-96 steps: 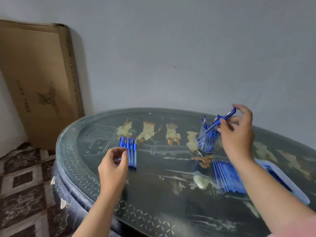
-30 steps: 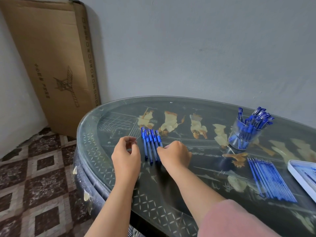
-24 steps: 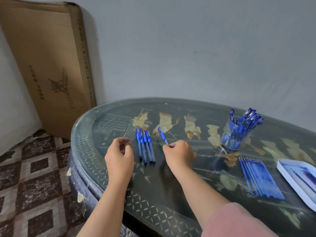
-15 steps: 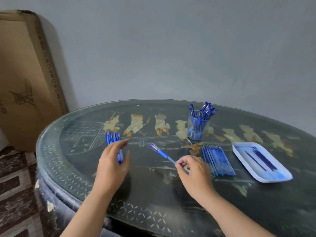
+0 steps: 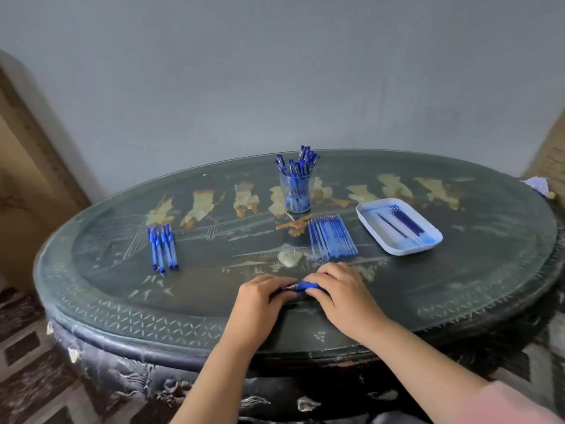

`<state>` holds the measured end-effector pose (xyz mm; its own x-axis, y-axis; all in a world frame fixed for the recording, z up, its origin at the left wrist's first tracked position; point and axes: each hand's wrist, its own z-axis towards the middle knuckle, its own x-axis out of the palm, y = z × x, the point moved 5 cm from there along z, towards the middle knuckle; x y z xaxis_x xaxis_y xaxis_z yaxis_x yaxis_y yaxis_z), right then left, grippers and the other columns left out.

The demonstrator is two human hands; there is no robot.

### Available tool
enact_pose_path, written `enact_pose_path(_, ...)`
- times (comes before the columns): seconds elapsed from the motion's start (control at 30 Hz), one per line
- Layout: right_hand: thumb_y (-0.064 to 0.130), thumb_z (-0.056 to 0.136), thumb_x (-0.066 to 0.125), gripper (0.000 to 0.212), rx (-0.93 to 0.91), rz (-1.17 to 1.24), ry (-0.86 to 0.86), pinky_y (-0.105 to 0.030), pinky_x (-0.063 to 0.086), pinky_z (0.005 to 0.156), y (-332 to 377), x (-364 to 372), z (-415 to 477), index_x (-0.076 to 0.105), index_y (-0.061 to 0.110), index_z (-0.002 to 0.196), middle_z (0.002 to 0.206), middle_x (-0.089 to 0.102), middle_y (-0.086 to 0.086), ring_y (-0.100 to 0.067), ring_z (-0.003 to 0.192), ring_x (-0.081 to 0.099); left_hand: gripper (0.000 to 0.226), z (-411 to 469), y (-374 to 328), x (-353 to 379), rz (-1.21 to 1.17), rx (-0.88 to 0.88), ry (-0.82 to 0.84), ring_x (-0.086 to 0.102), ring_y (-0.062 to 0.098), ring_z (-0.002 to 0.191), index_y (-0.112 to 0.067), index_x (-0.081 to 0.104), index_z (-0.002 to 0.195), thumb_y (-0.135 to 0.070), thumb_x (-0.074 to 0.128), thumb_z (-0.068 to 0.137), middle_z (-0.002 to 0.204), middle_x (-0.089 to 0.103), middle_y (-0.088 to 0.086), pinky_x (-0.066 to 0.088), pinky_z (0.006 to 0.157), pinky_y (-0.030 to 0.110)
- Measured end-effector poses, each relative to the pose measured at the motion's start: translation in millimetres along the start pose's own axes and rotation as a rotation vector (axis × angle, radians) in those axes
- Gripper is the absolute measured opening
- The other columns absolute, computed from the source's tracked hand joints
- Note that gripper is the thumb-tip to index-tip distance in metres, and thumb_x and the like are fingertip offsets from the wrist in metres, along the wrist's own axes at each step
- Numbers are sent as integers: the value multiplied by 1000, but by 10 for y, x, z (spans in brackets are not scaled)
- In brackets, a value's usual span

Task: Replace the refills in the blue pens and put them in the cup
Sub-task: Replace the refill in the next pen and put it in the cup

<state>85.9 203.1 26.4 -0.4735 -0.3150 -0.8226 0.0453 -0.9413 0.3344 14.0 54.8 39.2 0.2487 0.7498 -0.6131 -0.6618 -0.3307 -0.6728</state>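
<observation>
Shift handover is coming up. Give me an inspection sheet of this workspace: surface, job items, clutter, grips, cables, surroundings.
Surface: oval table, dark painted top under glass, worn along the near edge.
Job's things: cup upright at the back, holding many blue pens; loose pens in a row at left; refills in a row in front of the cup; white tray at right with further refills lying in it; held pen near the front edge.
Clutter: crumpled paper at the far right rim.
Grips: left hand and right hand both grip the held pen.
Cables: nothing seen.
Surroundings: plain wall behind; cardboard at left, blurred; patterned floor tiles.
</observation>
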Motion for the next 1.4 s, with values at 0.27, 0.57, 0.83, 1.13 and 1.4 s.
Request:
enact_pose_path(0.27,18,89,65,4,-189,-111,-70,-25,33,69,76,-1,0,63,20,86,78,53,9,-14,72,41,5,-5,1,17,45,-65,-22,58,-7,79,-12,75,87,-11,70,87,76,63,-20,38,70,3)
enact_pose_path(0.57,-3,79,72,19,-132,-86,-206,-24,33,72,-4,-90,-41,67,11,91,79,57,5,-15,74,44,35,-35,166,-114,-110,-367,-138,42,4,49,-13,66,69,-23,52,100,54,49,-3,33,53,14)
enact_pose_path(0.83,-9,70,69,37,-113,-168,-181,-32,42,68,6,-20,-40,66,11,100,86,54,0,-21,76,49,7,-16,182,-131,106,-217,-277,59,10,86,-15,73,92,-12,68,89,89,66,-12,45,82,17)
enact_pose_path(1.13,5,83,70,18,-121,-143,-121,-31,43,65,5,7,-23,68,14,98,84,57,1,-20,73,47,32,-4,224,-25,192,-153,-149,55,16,113,-31,68,113,-24,76,82,113,66,-14,43,99,42)
enact_pose_path(1.4,13,92,61,8,-260,-173,-89,-26,40,69,98,19,-23,61,17,98,81,55,7,-16,74,41,31,-5,110,21,165,58,-132,53,7,80,-22,70,78,-45,53,91,75,55,-24,50,74,49)
